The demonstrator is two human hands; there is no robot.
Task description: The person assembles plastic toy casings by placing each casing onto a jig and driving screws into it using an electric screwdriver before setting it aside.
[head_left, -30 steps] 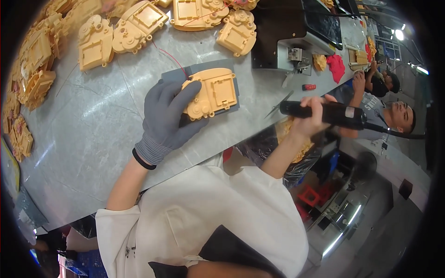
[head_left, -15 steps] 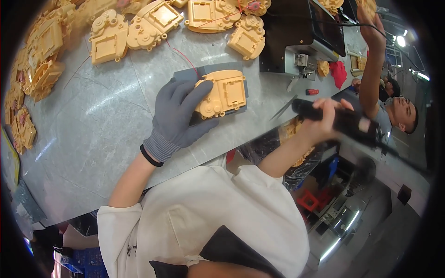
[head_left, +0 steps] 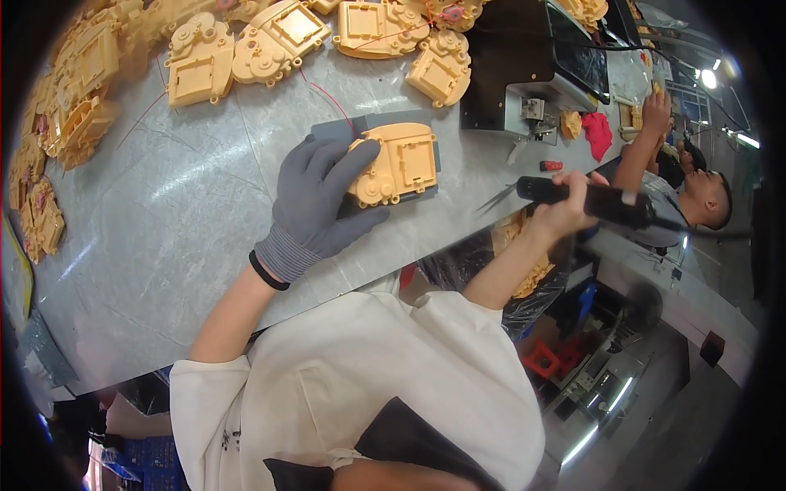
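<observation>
My left hand [head_left: 315,196], in a grey glove, grips the left end of a yellow plastic housing [head_left: 409,164], fingers over its top and thumb along its near side. The housing has a square recess and round bosses. It sits on a dark grey block [head_left: 329,129], and a thin red wire rises from behind it. My bare right hand [head_left: 566,211] is wrapped round a black electric screwdriver [head_left: 610,202], held sideways at the table's right edge, apart from the housing. The tool's far right end is blurred.
Several similar yellow housings [head_left: 201,61] lie along the back and left of the grey table [head_left: 188,229]. A black machine [head_left: 499,74] stands at the back right, near tweezers [head_left: 499,196], a small red object [head_left: 551,165] and a red cloth [head_left: 597,135]. A co-worker [head_left: 704,200] sits beyond.
The screwdriver in my right hand has tipped slightly and shows less blur. My left hand stays on the housing. The co-worker's raised arm has lowered.
</observation>
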